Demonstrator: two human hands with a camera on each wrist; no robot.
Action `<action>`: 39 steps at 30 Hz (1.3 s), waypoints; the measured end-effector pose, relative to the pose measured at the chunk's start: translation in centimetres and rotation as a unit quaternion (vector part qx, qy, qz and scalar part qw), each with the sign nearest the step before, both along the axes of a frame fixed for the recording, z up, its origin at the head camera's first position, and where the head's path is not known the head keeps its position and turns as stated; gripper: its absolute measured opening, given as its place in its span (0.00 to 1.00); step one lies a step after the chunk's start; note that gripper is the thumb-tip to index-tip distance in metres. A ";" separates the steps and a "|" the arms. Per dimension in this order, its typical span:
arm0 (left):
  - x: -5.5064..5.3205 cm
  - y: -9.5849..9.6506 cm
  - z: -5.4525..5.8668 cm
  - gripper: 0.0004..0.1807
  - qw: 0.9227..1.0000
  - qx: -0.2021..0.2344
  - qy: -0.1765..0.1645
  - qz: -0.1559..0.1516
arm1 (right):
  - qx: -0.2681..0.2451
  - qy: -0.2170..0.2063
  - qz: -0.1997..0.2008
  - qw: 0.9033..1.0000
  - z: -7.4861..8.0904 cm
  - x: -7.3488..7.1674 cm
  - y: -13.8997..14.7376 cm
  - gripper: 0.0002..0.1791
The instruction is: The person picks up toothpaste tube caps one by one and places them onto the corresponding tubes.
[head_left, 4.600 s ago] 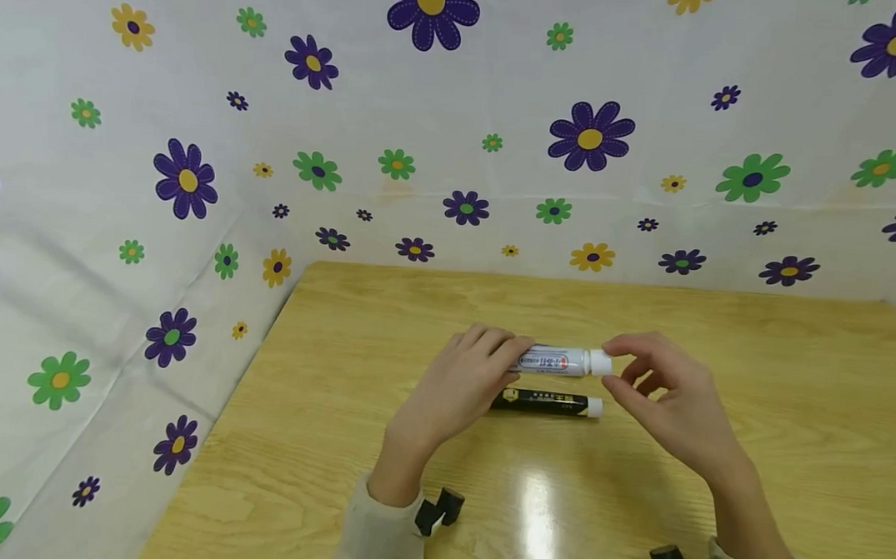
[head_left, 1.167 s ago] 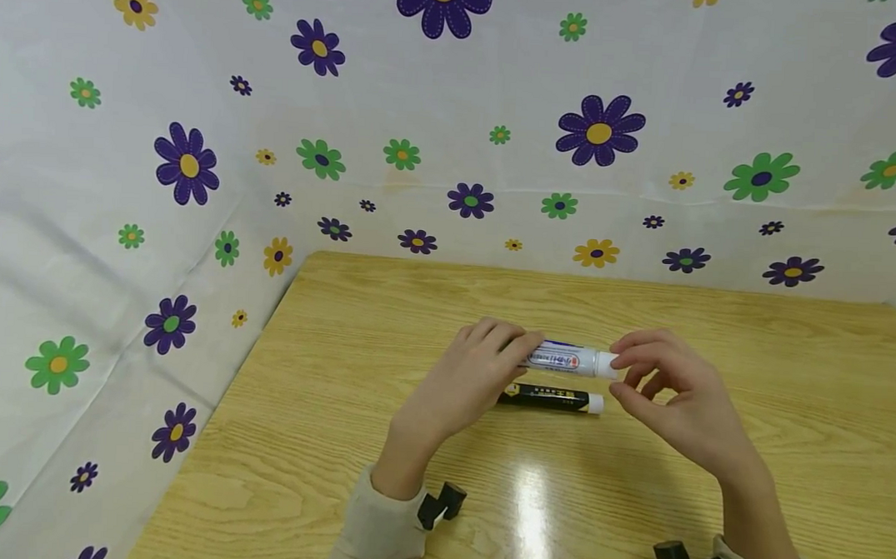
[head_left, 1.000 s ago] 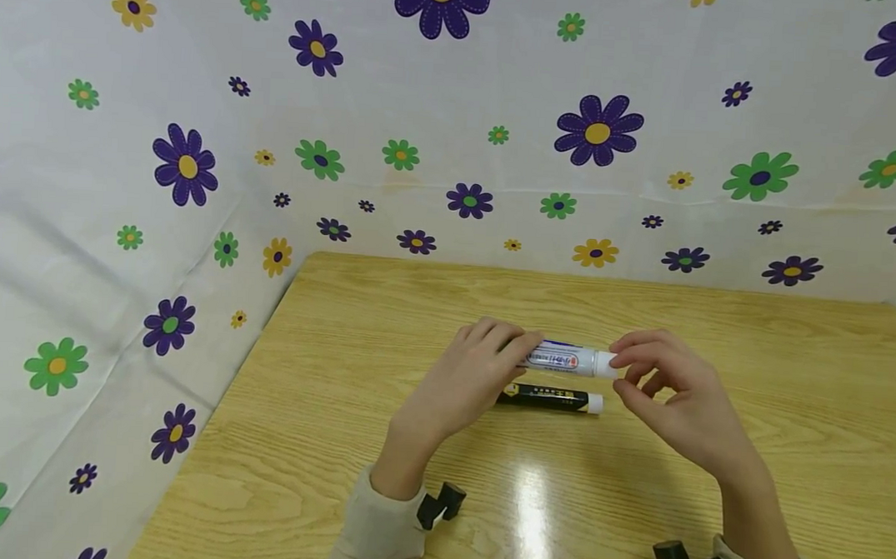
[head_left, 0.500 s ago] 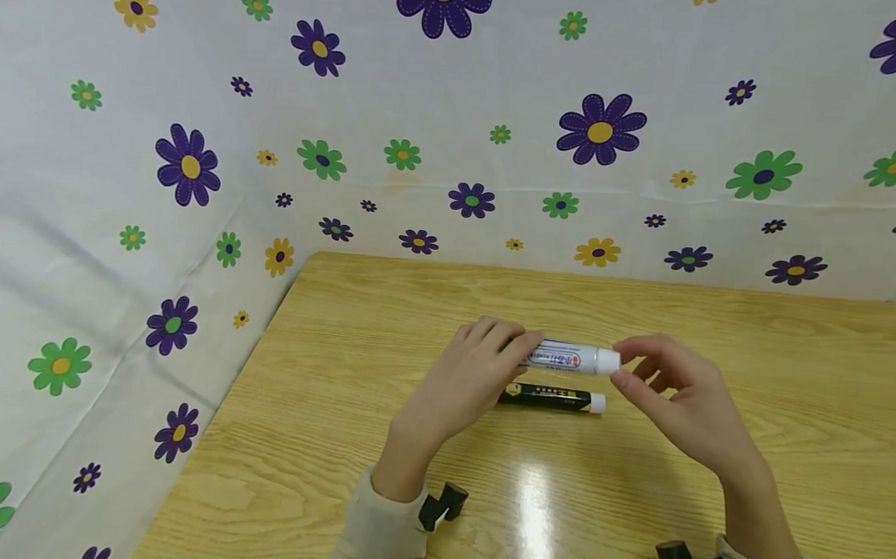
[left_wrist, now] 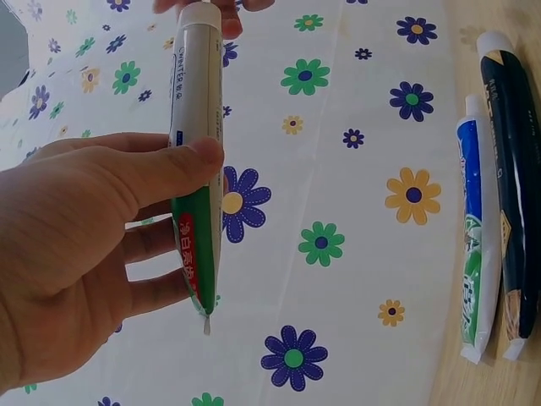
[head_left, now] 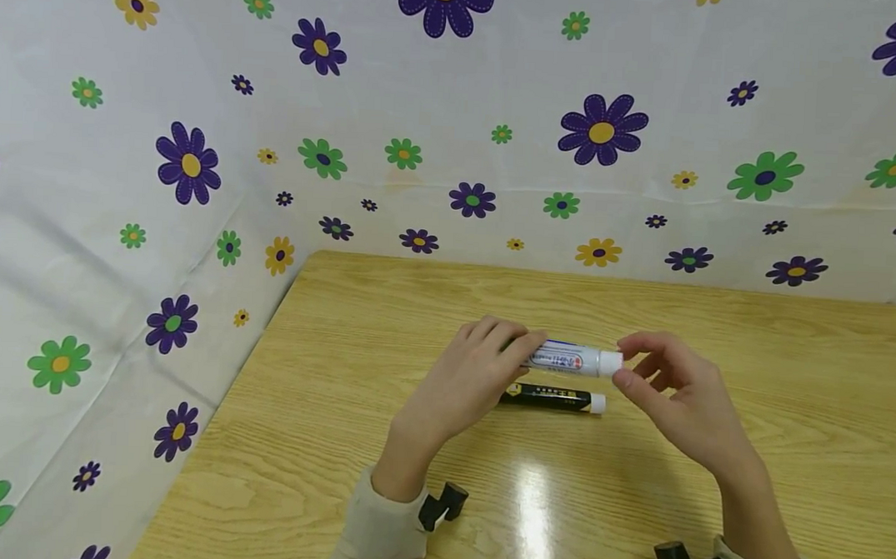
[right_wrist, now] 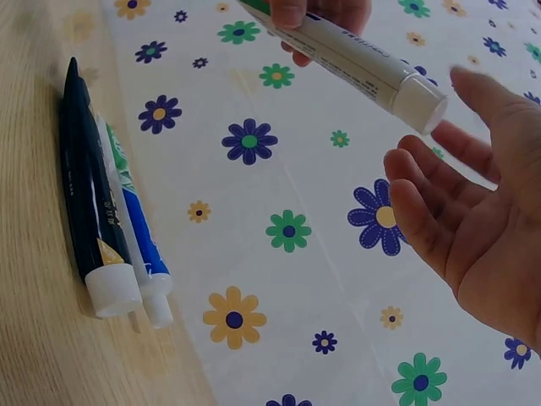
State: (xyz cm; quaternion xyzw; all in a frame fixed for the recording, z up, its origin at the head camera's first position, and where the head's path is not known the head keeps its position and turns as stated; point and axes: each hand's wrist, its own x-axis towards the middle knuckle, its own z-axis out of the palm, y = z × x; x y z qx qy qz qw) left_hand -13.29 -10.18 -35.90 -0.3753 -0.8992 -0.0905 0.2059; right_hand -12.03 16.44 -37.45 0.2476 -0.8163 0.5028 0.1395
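My left hand (head_left: 465, 376) holds a white and green toothpaste tube (left_wrist: 198, 93) above the table, thumb on one side and fingers behind it. The tube lies crosswise, its white cap (right_wrist: 420, 105) pointing right. Around the cap end is my right hand (head_left: 672, 389), its thumb (right_wrist: 486, 89) standing off the cap and its forefinger tip right at the rim. The other right fingers are loosely bent. Below the held tube, a black toothpaste tube (head_left: 551, 397) lies on the table, partly hidden by my left hand in the head view.
A smaller white, blue and green tube (left_wrist: 478, 237) lies beside the black one. The wooden table (head_left: 326, 324) bears both. A white flowered cloth (head_left: 426, 87) hangs behind the table and along its left side. A black camera mount sits on each wrist.
The held tube has shifted slightly right since the earliest frame, still in my left hand, its cap still on. My right fingers have changed position around the cap, the thumb rising a little.
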 end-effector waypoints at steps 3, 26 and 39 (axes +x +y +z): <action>0.0 -0.1 0.0 0.21 1.000 0.001 -0.009 0.004 | 0.004 0.029 0.016 0.999 0.1 0.0 0.0 0.27; 0.1 0.0 0.2 0.21 1.000 -0.005 -0.003 0.004 | 0.024 0.025 0.021 0.999 0.4 0.1 -0.2 0.27; 0.1 0.1 0.3 0.21 1.000 0.007 0.028 -0.003 | 0.021 0.013 0.006 1.000 0.3 0.1 -0.3 0.17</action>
